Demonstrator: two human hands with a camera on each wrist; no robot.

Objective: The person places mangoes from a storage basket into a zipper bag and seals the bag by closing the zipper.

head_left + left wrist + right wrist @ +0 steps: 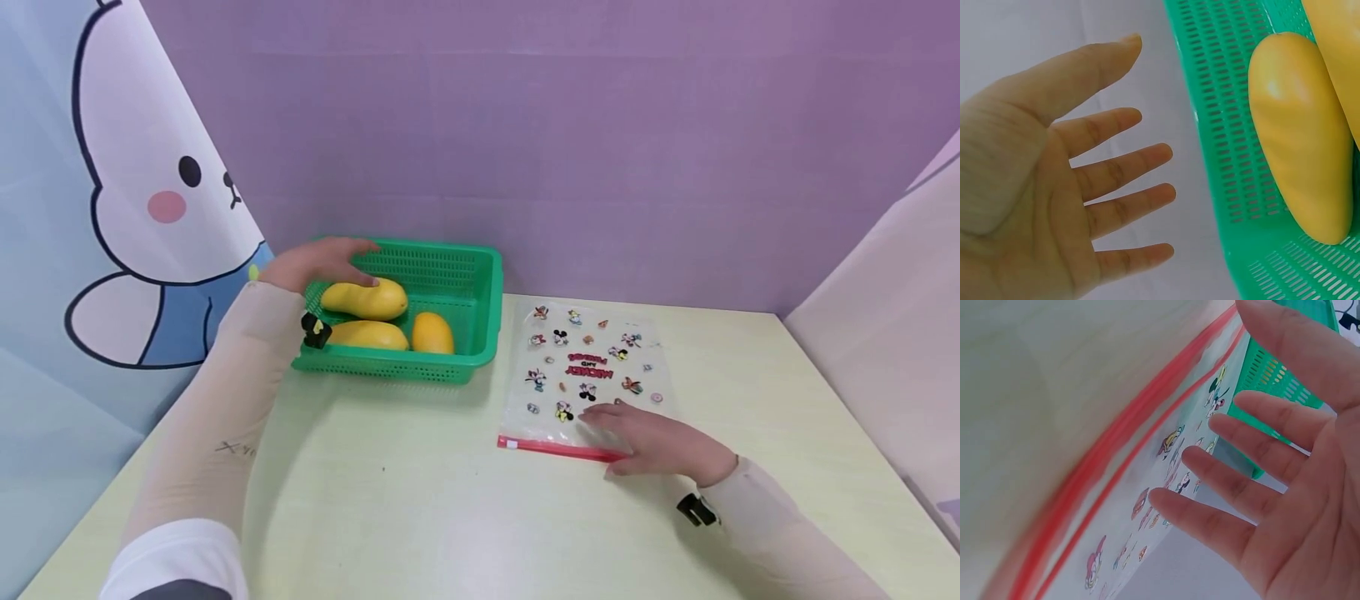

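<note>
A green plastic basket [480, 312] stands at the back left of the table, with yellow mango-like fruits [432, 333] in it. Over its left part hovers my left hand [322, 260], fingers spread and nothing held; the left wrist view shows the palm apart from the basket wall [1207, 119] and a long yellow fruit [1300, 137]. To the right of the basket a clear zip bag [551, 358] with cartoon prints lies flat, its red zip edge toward me. Above that edge is my right hand [656, 437], fingers extended; in the right wrist view the palm holds nothing.
A pale table [420, 500] carries everything. Behind it hangs a purple cloth wall [562, 150], with a blue cartoon-printed cloth [45, 275] on the left and a pale panel [885, 283] on the right.
</note>
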